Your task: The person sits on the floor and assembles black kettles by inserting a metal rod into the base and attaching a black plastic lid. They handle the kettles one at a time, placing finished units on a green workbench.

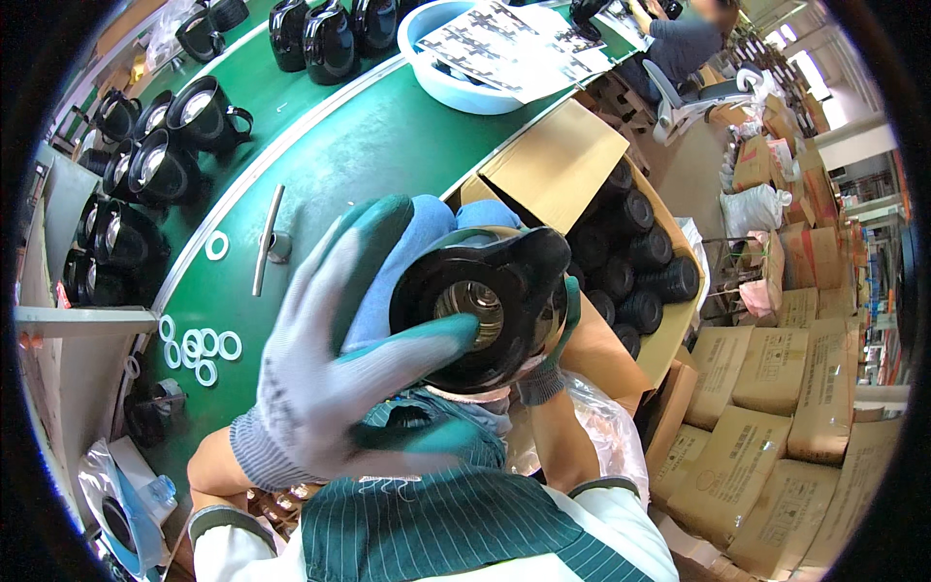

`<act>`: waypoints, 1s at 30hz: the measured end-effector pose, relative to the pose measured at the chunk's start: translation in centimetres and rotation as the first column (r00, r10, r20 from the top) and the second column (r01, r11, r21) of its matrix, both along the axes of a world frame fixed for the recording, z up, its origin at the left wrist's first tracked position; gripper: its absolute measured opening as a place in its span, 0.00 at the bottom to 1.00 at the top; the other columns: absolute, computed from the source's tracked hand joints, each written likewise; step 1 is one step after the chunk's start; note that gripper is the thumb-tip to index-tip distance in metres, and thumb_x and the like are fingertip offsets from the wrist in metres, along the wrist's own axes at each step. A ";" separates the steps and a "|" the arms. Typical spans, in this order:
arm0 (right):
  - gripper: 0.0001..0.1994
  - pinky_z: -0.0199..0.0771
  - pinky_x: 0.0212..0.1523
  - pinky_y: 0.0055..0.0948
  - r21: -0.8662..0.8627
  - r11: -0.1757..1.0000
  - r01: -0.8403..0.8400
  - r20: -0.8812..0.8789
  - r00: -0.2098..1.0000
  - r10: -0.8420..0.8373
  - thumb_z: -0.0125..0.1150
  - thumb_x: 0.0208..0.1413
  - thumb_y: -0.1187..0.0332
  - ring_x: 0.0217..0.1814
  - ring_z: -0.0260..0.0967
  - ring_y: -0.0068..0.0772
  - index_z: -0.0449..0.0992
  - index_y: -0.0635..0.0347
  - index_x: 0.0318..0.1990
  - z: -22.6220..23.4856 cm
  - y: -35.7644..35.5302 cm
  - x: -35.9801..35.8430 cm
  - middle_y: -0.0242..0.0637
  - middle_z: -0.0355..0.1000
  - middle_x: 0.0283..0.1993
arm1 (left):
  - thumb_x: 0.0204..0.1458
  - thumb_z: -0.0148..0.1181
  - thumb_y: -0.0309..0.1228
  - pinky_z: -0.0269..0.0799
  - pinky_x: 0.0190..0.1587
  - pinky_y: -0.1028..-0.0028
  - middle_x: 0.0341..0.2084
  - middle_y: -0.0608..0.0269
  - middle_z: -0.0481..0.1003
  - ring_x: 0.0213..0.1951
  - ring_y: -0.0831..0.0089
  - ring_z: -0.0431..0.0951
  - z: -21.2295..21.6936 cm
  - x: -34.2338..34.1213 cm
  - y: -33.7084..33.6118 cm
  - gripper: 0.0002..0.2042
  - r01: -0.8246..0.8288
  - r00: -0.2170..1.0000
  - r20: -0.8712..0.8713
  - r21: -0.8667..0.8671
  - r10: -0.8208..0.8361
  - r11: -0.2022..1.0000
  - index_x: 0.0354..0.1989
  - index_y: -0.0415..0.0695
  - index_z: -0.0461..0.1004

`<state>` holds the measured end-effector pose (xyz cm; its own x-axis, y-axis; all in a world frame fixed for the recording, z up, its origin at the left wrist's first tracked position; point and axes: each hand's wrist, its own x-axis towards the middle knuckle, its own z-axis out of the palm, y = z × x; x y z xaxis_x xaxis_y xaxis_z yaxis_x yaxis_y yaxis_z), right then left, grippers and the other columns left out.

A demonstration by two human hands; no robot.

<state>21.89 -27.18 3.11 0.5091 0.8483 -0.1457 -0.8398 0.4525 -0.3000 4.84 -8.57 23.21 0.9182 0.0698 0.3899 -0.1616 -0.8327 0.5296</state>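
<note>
A glossy black jug (519,272) with a round hole in its end faces up in front of me; bright metal shows inside the hole. My right hand (548,378), in a grey and green glove, grips the jug from its right side, most of the fingers hidden behind it. Over the jug's left side, my left hand (325,359) is spread open, gloved alike and slightly blurred. One of its fingers reaches the hole's edge. Blue cloth (383,276) lies beside the jug. On the green bench rest a metal T-shaped tool (266,242) and several white rings (201,344).
Several black jugs (155,160) stand at the far left, others (330,44) at the back. A blue basin (456,92) holds patterned sheets. To the right, an open carton (669,330) contains black ribbed parts; stacked cartons (756,456) stand beyond. Another person (684,44) sits far right.
</note>
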 end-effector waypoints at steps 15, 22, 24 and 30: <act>0.34 0.61 0.68 0.55 0.001 0.919 0.394 0.676 -0.678 0.290 0.61 0.54 0.36 0.66 0.64 0.65 0.83 0.55 0.57 18.5 -0.6 2.6 0.62 0.63 0.68 | 0.63 0.44 0.67 0.66 0.70 0.52 0.71 0.56 0.65 0.69 0.59 0.67 -16.8 0.5 -4.7 0.39 -0.259 0.960 -0.157 -0.812 -0.231 -0.523 0.76 0.54 0.59; 0.31 0.64 0.70 0.48 -0.021 0.803 0.596 0.856 -0.404 0.323 0.57 0.65 0.53 0.69 0.65 0.58 0.66 0.58 0.71 15.0 0.9 -0.1 0.58 0.64 0.69 | 0.65 0.49 0.61 0.73 0.64 0.51 0.64 0.50 0.69 0.65 0.54 0.71 -20.7 -1.0 -3.0 0.36 0.011 0.996 -0.027 -0.903 0.083 -0.428 0.71 0.47 0.63; 0.27 0.66 0.70 0.41 -0.267 0.779 0.568 0.958 0.066 0.280 0.50 0.72 0.60 0.68 0.68 0.50 0.62 0.60 0.74 12.8 1.2 -0.2 0.54 0.66 0.68 | 0.60 0.59 0.60 0.73 0.63 0.56 0.58 0.44 0.72 0.60 0.54 0.76 -24.3 -2.2 -2.7 0.37 -0.101 0.932 -0.185 -0.959 0.312 -0.266 0.66 0.41 0.67; 0.27 0.72 0.68 0.34 -0.592 0.806 0.000 0.587 0.685 0.431 0.48 0.75 0.58 0.68 0.69 0.33 0.59 0.64 0.74 8.6 -0.7 2.4 0.44 0.68 0.69 | 0.43 0.71 0.57 0.73 0.59 0.65 0.54 0.48 0.75 0.52 0.58 0.80 -21.3 -2.7 2.7 0.49 -0.081 0.938 0.114 -0.846 0.329 0.527 0.66 0.30 0.65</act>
<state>24.24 -27.86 11.74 0.4550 0.8440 -0.2839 -0.3571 -0.1192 -0.9264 2.13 -5.92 1.95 0.7232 0.6442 0.2489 -0.2630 -0.0763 0.9618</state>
